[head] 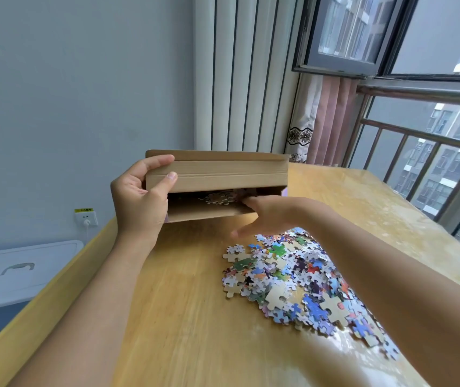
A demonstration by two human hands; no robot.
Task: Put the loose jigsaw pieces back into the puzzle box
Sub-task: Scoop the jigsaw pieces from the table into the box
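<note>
The left hand [139, 202] has its grip clenched on the left end of a plain brown cardboard puzzle box [217, 174], thumb on the raised flap and fingers curled over the top edge, holding it tipped with the opening facing the camera, its lower edge at the pale wooden counter [184, 303]. The right hand [262, 216] reaches to the box mouth, fingers loosely spread and blurred; I cannot tell whether its grip holds anything. A few pieces lie inside the box. A heap of colourful loose jigsaw pieces [295, 277] lies on the counter under the right forearm, just in front of the box.
</note>
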